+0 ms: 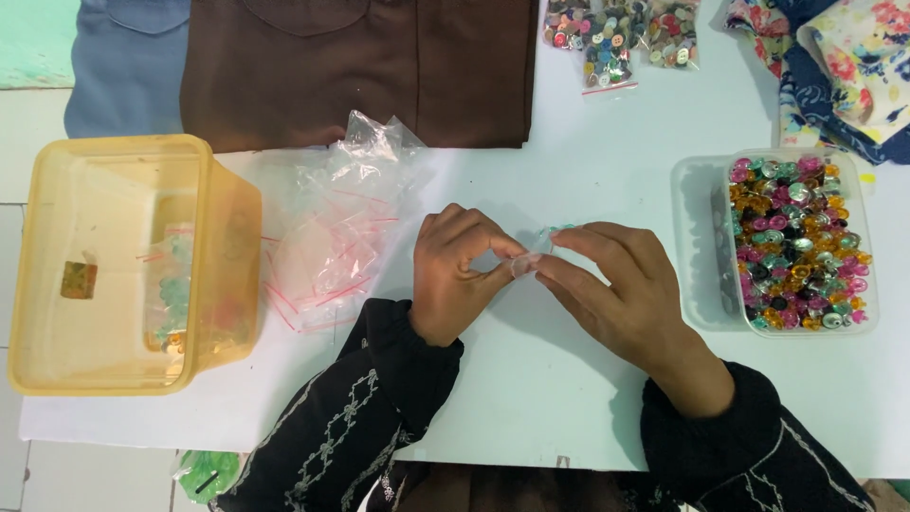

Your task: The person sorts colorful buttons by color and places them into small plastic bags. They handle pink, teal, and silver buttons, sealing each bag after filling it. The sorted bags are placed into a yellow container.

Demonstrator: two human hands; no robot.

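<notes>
My left hand [458,275] and my right hand [616,289] meet over the middle of the white table [569,152]. Both pinch a small clear plastic bag [533,254] between fingertips and thumbs; a few green beads show at its top edge. A pile of empty clear zip bags with red strips [332,228] lies just left of my left hand. Right of my right hand stands a clear rectangular tub [697,237] full of colourful shiny buttons [798,245].
A yellow translucent tub [123,152] at the left holds a few filled bags. Brown cloth [360,66] and blue cloth [128,66] lie at the back. Bags of mixed buttons [621,33] and floral fabric [844,66] sit back right. A green bag [204,471] lies below the table edge.
</notes>
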